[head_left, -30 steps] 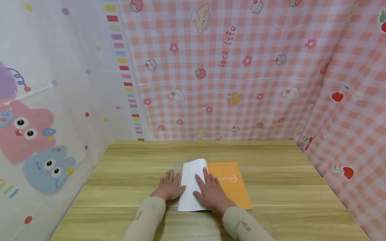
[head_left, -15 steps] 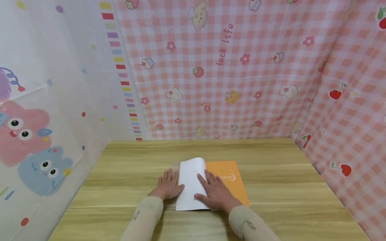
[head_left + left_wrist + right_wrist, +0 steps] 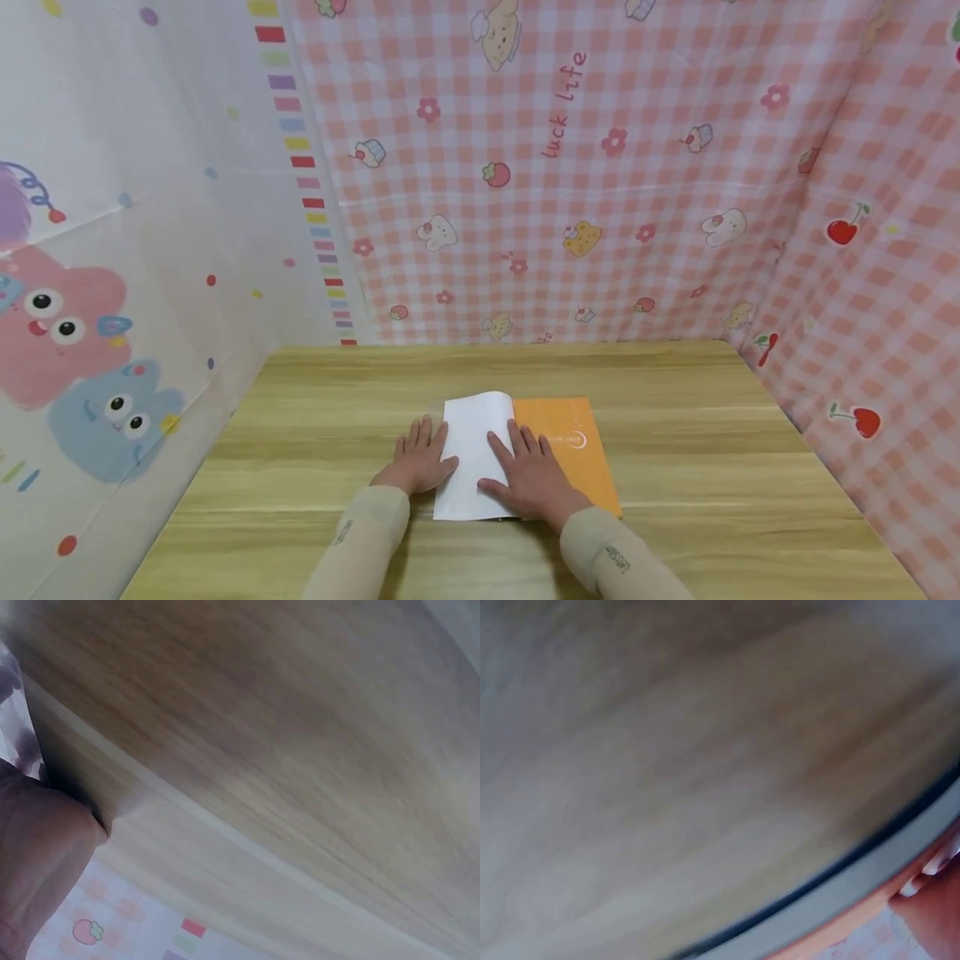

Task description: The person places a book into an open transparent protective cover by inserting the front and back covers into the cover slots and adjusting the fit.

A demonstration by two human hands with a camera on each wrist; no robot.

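An open book lies on the wooden table. Its white leaf (image 3: 472, 433) is turned over to the left, curving up near the fold, with an orange side (image 3: 573, 417) bearing white print at the right. My left hand (image 3: 420, 462) rests with fingers extended at the leaf's left edge, its thumb over the paper. The right hand (image 3: 528, 475) presses flat by the fold, fingers spread across white leaf and orange side. In the left wrist view, part of the left hand (image 3: 45, 855) shows beside the paper's edge. The right wrist view catches the right hand (image 3: 934, 907) above the book's thick page edge (image 3: 840, 900).
Around the book spreads the wood-grain table (image 3: 712, 467). Behind it hangs a pink checked cloth (image 3: 525, 208) with printed figures, and a white cloth (image 3: 225, 208) with coloured dots stands at the left. Another checked cloth (image 3: 892, 317) borders the right side.
The white leaf's left edge has shifted slightly left, and my left index finger now meets it. My right hand slid a little right, then partly back. The head view shifted slightly.
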